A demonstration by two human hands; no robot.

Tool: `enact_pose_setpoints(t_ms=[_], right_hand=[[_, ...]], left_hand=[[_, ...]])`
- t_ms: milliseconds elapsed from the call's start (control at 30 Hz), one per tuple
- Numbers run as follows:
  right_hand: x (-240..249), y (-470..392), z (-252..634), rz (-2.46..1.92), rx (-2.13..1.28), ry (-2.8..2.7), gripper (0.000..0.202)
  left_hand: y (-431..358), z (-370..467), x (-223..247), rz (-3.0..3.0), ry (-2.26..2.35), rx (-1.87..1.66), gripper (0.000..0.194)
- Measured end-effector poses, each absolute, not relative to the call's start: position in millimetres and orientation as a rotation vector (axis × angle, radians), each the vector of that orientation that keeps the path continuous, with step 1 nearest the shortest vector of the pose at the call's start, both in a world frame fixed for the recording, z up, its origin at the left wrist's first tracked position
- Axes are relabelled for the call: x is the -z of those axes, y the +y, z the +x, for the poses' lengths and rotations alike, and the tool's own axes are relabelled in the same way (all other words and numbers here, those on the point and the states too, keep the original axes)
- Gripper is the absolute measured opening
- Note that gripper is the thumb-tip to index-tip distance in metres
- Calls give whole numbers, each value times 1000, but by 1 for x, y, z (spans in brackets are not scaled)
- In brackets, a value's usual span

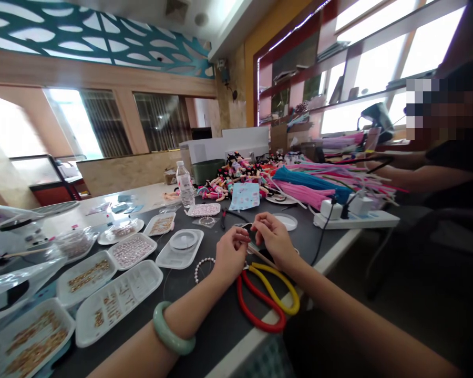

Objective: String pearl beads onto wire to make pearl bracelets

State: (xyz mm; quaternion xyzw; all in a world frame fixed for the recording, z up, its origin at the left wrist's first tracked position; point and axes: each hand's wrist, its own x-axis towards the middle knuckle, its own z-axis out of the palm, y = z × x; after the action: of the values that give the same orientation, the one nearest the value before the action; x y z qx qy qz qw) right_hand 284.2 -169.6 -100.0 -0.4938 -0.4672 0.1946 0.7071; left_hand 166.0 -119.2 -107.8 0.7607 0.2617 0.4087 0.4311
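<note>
The left hand and right hand face each other above the worktop, fingertips drawn together in a pinch; whether either grips a part cannot be determined. Directly beneath the hands, scissors with red and yellow handles lie across the near edge of the worktop. A beaded bracelet is just left of the left hand. Further left, a compartment tray contains small gold-coloured pieces. Toward the far edge stands a plastic bottle, upright. A power strip occupies the near edge, to the right.
</note>
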Motion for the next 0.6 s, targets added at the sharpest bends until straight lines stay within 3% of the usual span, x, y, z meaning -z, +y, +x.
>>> enact_pose_setpoints(t_ms=[233, 600], right_hand=[[102, -168, 283, -1033, -603, -931, 13], [108, -167, 286, -1248, -512, -1102, 9]], left_hand=[[-123, 165, 105, 2020, 712, -971, 26], [-118, 164, 107, 1949, 782, -1000, 26]])
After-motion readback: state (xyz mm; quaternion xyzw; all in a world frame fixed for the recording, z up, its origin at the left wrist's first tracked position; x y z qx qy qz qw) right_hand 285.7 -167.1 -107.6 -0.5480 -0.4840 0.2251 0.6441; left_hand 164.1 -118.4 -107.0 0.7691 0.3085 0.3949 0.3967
